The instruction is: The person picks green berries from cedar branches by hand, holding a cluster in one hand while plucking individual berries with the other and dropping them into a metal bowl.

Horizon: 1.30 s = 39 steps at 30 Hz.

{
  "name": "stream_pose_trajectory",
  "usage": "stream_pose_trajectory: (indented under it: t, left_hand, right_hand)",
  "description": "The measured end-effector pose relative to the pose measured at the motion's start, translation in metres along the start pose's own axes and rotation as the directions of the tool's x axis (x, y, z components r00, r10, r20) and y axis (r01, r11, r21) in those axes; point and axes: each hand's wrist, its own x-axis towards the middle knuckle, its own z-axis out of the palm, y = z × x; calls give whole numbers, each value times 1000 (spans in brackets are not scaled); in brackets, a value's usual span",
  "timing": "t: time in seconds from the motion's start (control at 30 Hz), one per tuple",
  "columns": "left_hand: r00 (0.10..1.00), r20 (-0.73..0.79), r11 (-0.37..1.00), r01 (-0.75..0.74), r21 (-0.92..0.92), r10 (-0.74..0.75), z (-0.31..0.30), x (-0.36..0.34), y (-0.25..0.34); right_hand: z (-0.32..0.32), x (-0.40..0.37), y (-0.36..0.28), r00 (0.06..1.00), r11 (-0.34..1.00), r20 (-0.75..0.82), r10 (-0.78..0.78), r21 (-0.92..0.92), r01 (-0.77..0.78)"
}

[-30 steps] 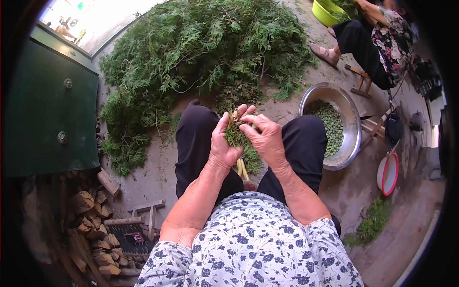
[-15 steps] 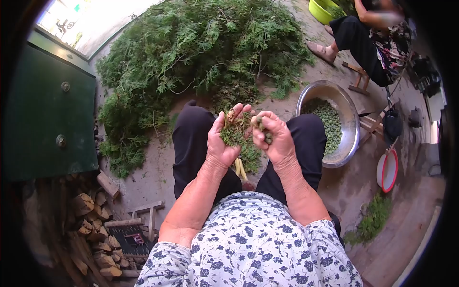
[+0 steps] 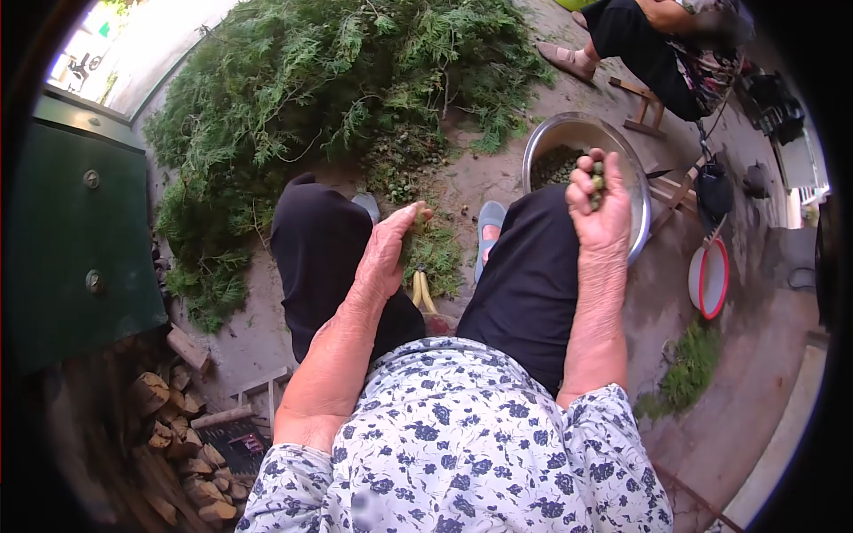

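My right hand (image 3: 600, 204) is over the near side of the metal basin (image 3: 569, 131), palm up, with fingers curled around several small round green cones (image 3: 597, 178). More green cones lie in the basin, partly hidden by my hand and knee. My left hand (image 3: 389, 249) is above my left knee, tipped on its side with fingers stretched out. Just to its right, green sprigs (image 3: 435, 253) lie on the ground between my feet, beside a pair of yellow handles (image 3: 421, 289).
A large heap of conifer branches (image 3: 329, 89) spreads ahead. Another person (image 3: 631, 35) sits at the upper right by a wooden stool (image 3: 644, 107). A green cabinet (image 3: 84, 231) and split firewood (image 3: 191, 444) stand left; a red-rimmed sieve (image 3: 708, 277) is at right.
My hands have moved apart. The right has carried its cones rightward to the basin; the left has tipped sideways, and the clump of sprigs has left its palm.
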Motion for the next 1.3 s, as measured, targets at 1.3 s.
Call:
stream_pose_trajectory:
  t: [1.3]
  left_hand:
    - [930, -279, 933, -298, -200, 238, -41, 24, 151]
  right_hand:
    - [-14, 98, 111, 940, 893, -333, -69, -442, -91]
